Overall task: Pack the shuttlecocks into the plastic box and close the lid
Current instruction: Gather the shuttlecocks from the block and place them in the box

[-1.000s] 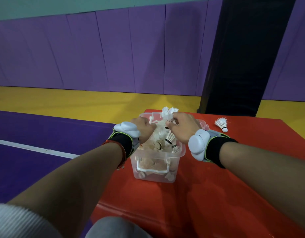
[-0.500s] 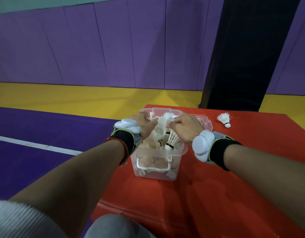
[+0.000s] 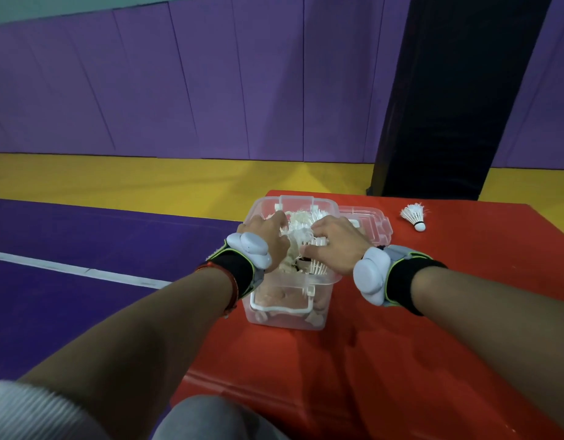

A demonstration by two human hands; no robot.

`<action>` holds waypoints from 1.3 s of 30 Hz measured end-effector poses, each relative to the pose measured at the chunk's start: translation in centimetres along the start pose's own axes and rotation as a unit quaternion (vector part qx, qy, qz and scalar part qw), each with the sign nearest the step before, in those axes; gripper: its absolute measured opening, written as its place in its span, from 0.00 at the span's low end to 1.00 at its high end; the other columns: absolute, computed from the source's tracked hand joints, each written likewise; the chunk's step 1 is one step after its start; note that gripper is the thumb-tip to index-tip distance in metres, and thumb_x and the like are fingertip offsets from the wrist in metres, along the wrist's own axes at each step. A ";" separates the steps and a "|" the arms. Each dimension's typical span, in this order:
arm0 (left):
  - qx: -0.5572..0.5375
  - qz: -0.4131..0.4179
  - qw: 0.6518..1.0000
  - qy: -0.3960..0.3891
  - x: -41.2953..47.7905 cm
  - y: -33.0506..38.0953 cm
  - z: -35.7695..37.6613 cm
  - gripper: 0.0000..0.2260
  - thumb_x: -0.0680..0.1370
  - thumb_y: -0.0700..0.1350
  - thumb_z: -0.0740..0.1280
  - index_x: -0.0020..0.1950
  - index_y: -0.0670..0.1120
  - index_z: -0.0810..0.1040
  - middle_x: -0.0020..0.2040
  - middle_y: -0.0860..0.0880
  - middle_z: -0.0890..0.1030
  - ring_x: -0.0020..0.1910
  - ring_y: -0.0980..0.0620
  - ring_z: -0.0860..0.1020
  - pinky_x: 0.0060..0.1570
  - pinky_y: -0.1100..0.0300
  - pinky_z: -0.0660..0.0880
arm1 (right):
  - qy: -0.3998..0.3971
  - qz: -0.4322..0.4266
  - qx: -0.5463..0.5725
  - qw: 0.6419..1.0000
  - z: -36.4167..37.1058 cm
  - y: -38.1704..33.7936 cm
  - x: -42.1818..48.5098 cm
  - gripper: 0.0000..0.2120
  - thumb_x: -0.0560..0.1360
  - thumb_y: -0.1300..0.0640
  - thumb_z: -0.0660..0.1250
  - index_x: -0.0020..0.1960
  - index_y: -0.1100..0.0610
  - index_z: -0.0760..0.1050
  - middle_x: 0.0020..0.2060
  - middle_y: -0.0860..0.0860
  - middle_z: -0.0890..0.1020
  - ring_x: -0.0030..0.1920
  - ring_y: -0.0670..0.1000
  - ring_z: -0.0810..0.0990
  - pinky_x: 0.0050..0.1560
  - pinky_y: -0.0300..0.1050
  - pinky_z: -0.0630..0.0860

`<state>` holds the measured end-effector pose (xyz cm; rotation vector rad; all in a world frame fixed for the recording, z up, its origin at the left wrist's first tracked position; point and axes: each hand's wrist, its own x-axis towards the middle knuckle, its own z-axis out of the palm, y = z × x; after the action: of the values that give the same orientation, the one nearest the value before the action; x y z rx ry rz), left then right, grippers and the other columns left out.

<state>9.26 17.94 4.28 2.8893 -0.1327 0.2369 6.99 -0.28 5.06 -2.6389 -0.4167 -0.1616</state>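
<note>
From the head view, both hands are down in the mouth of the clear plastic box (image 3: 287, 308), which stands on the red mat (image 3: 385, 360). The left hand (image 3: 268, 235) is curled over the left side of the heap of shuttlecocks (image 3: 301, 228), fingers closed loosely onto the feathers. The right hand (image 3: 336, 246) lies flatter on the right side, fingers spread and pressing the pile; I cannot tell whether it actually grips one. Half a second ago the white feathers stood up higher between the hands; now they sit lower, near the rim, and both hands have sunk deeper with them. The lid (image 3: 374, 222) lies off, just beyond the right hand, touching the box's far right side. One loose shuttlecock (image 3: 414, 215) rests on the mat further right of that hand, unmoved.
</note>
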 end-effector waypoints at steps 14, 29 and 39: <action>0.041 0.096 0.994 -0.029 -0.2 1.5 -1.3 0.20 0.77 0.40 0.62 0.68 0.54 0.73 0.67 0.52 0.73 0.62 0.48 0.75 0.60 0.52 0.74 | -0.052 -0.085 -0.152 0.983 -2.1 -1.2 -1.4 0.30 0.70 0.37 0.69 0.67 0.49 0.72 0.72 0.45 0.62 0.71 0.52 0.62 0.64 0.57 0.64; 0.036 0.043 0.994 -0.093 -2.6 2.6 -2.4 0.21 0.67 0.58 0.55 0.56 0.61 0.77 0.62 0.57 0.77 0.58 0.49 0.77 0.56 0.49 0.75 | -0.123 0.001 -0.203 0.971 -1.8 -2.1 -3.4 0.20 0.81 0.43 0.53 0.70 0.47 0.68 0.79 0.46 0.45 0.78 0.52 0.47 0.72 0.63 0.52; -0.082 0.009 0.996 -0.043 -3.8 2.4 -3.8 0.19 0.69 0.53 0.73 0.58 0.52 0.80 0.65 0.56 0.75 0.62 0.51 0.75 0.61 0.54 0.72 | 0.090 -0.041 -0.154 0.983 -3.4 -2.9 -4.5 0.16 0.69 0.44 0.75 0.54 0.49 0.79 0.56 0.47 0.76 0.61 0.51 0.71 0.53 0.49 0.70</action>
<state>4.66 16.80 7.82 2.7370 -0.1830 0.0993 1.69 -0.59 8.44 -2.8758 -0.4722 -0.5267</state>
